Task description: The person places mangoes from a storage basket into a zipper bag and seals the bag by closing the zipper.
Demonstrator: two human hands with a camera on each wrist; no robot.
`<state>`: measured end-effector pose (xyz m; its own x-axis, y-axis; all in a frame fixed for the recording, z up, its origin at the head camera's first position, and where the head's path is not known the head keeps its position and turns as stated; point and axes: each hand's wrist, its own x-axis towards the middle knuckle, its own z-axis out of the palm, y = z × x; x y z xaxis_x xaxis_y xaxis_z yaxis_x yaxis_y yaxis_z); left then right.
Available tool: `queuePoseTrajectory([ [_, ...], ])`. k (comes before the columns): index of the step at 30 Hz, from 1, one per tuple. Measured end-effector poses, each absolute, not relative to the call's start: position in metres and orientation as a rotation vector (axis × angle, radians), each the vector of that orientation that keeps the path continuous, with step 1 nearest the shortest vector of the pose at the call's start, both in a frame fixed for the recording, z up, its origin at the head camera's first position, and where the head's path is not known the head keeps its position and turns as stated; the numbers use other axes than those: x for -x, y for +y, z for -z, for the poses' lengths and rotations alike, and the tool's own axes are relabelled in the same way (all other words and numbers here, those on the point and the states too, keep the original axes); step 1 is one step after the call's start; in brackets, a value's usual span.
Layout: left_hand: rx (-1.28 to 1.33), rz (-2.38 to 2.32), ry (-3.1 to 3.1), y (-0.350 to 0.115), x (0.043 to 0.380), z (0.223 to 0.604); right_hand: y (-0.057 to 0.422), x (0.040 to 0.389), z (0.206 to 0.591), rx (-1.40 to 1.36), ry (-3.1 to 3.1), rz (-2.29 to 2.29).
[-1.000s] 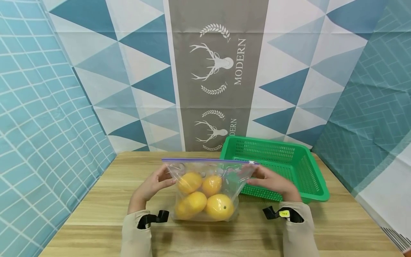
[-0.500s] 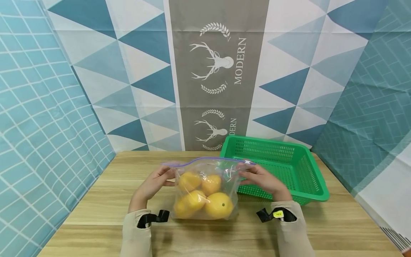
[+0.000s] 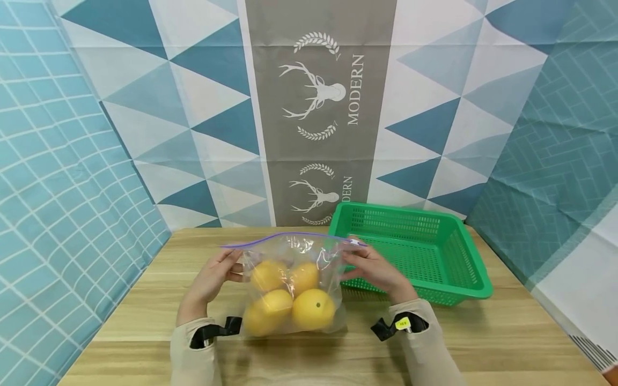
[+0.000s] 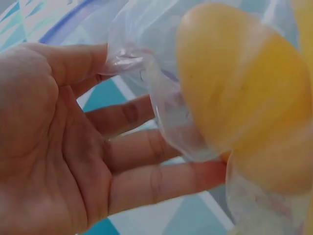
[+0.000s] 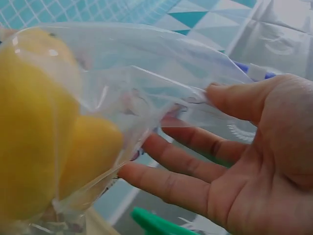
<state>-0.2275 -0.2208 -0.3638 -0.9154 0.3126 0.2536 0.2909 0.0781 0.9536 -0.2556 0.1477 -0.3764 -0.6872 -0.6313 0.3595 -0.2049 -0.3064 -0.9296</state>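
Observation:
A clear zip bag (image 3: 301,246) with a purple zip along its top edge holds several yellow-orange fruits (image 3: 314,309). My left hand (image 3: 212,279) pinches the bag's left side just below the zip; in the left wrist view its thumb presses the crumpled film while the other fingers (image 4: 146,188) reach behind it. At the opposite side my right hand (image 3: 379,271) pinches the film near the white slider (image 3: 355,242). In the right wrist view the right thumb (image 5: 234,100) lies on the film, its fingers spread behind. The zip bows upward between both hands.
Behind and to the right of the bag stands a green plastic basket (image 3: 478,257), close to my right hand. The wooden table (image 3: 145,321) meets a patterned wall covering (image 3: 321,107) at its back edge. Wrist straps with black mounts sit on both sleeves.
Both hands and the bag have shifted left, the right hand most, so the hands are closer together. The straight zip edge has become bowed. The right hand has taken a grip farther inward.

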Motion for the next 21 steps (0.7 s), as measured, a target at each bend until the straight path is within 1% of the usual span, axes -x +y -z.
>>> queuePoseTrajectory([
  [5, -0.428, -2.031, 2.34, -0.23, 0.225, 0.36, 0.128, 0.255, 0.382, 1.051, 1.557, 2.105],
  [12, -0.433, -2.121, 2.245, -0.239, 0.229, 0.365, 0.105, 0.251, 0.387, 0.791, 1.606, 2.204],
  [21, -0.251, -2.183, 2.249, -0.231, 0.239, 0.366, 0.096, 0.249, 0.383, 0.573, 1.603, 2.272],
])
